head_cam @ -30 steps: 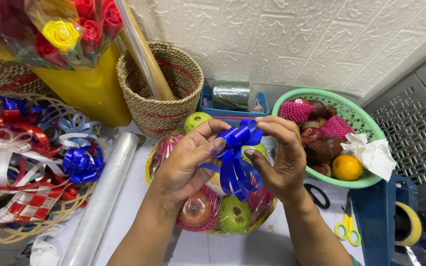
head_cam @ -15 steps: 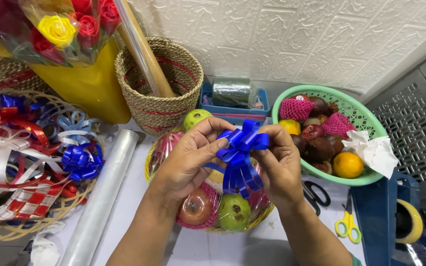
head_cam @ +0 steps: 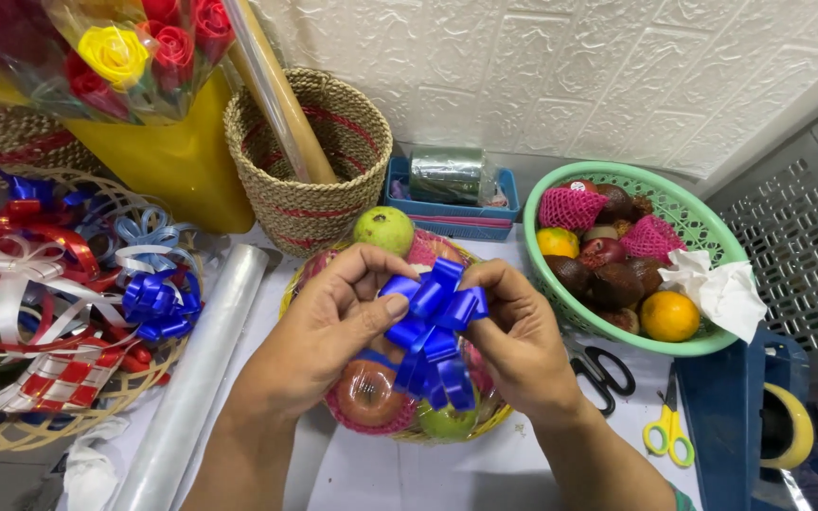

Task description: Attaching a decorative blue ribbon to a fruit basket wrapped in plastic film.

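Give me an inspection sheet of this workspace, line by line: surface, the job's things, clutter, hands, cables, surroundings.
Surface: white table, crowded except near the front edge.
Job's things: blue ribbon bow held above a wrapped fruit basket holding apples and a green guava.
Clutter: flat basket of ribbons, clear film roll, black scissors, yellow scissors, tape dispenser.
Hands: left hand and right hand both pinch the bow, one on each side.
Cables: nothing seen.
Surroundings: green fruit basket, woven basket, blue tray, wrapped roses, white embossed wall.
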